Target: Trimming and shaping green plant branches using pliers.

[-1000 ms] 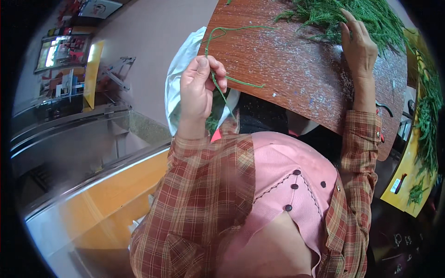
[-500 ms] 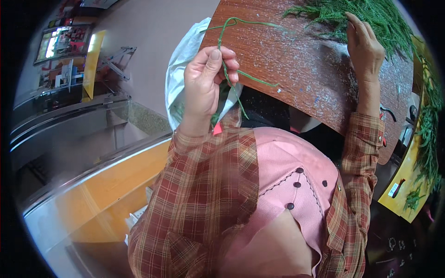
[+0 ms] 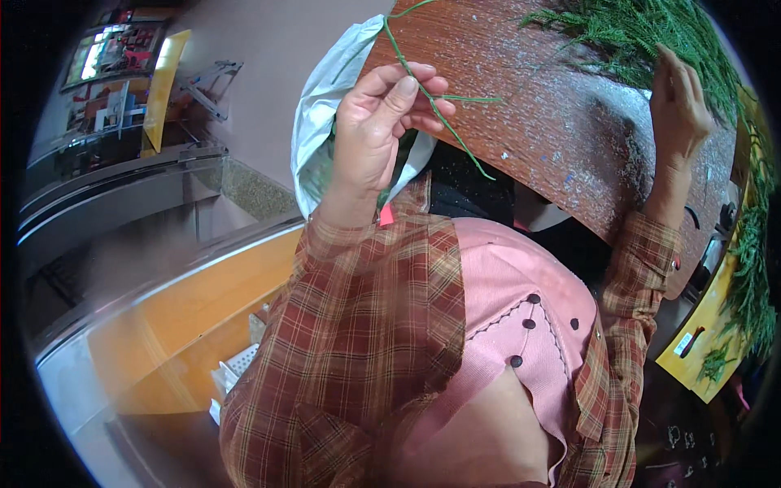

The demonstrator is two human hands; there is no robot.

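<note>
Left hand (image 3: 376, 118) pinching green stem (image 3: 465, 148), right hand (image 3: 680, 110) extended near greenery (image 3: 630, 41)

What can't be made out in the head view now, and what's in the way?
All in the head view:
- Stem: one end cut off by the upper edge; gripped part covered by the left hand.
- Greenery: far side cut off by the upper edge.
- Right hand: overlaps the greenery, so contact is unclear.
- White bag: contents mostly behind the left hand and forearm.
- White flecks: too small to identify.
</note>
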